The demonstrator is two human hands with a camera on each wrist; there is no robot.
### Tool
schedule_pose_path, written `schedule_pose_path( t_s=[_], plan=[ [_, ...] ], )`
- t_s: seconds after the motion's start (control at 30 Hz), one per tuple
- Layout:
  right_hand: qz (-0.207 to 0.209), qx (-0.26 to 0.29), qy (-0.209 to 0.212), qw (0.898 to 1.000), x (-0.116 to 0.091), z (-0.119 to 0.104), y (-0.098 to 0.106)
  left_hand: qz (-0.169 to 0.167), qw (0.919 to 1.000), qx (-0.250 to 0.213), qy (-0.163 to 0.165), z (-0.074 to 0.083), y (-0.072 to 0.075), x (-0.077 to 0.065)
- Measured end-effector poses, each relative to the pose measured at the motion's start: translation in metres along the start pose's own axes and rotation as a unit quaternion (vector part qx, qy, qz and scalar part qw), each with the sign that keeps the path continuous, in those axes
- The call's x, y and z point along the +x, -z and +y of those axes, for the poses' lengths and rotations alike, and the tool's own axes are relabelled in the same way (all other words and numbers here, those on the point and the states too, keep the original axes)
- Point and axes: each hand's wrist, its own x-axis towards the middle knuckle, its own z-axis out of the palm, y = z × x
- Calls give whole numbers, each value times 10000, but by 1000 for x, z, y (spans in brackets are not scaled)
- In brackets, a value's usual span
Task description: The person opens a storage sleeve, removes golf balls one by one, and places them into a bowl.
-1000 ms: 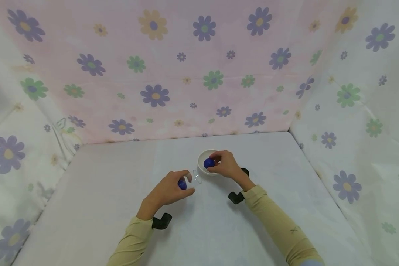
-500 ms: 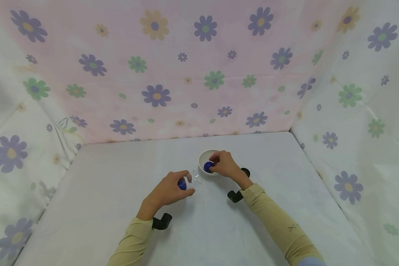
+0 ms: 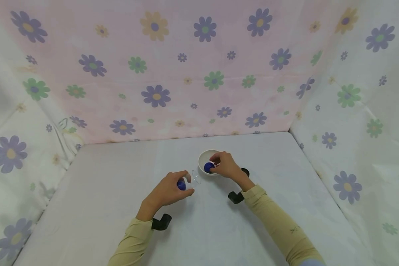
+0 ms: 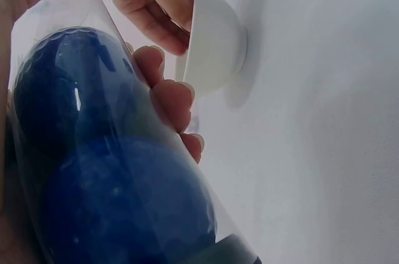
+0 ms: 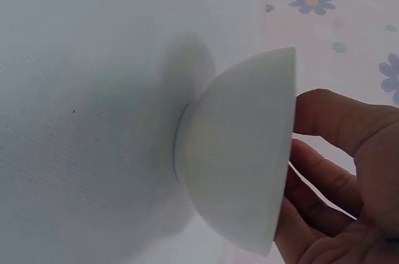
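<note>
Head cam: high on the near side, wide, facing forward and down across worktop (image 3: 103, 177) to far cloth (image 3: 173, 70). Left wrist cam: tight on balls (image 4: 124, 195), rolled sideways, facing right toward bowl (image 4: 215, 42). Right wrist cam: low, close, rolled sideways, bowl side-on. All share bowl; head and right wrist share cloth.

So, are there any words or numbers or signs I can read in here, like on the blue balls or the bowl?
"X": a small dark mark shaped like this is on the right sleeve; it's too small to tell if it's a letter or just stitching.
No writing can be read on the blue balls, the clear container or the white bowl.
</note>
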Motion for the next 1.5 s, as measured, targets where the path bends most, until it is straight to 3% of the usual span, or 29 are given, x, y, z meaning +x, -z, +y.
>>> schedule_pose_path(
  t_s=[0.23,0.37,0.53,0.7,0.87,1.03,1.5],
  plan=[
    [267,315,339,9986,-18,-6,5,4,9999,104,-51,0,1,1],
    [122,786,757,9940,-33,-10,7,-10,9996,284,-47,3,4,3],
    [-367,1518,1248,9798,-47,-11,8,-143,9987,488,12,8,7,6],
    [-876,2183,1571,9592,-55,-10,8,-237,9969,744,109,16,11,10],
    [-930,2562,1813,9449,-59,-10,0,-255,9962,826,40,16,11,15],
    [-845,2795,1908,9372,-59,-6,-10,-350,9934,1089,3,17,10,18],
    [-624,3109,1850,9302,-58,-1,-28,-613,9797,1907,-106,26,21,24]
  ],
)
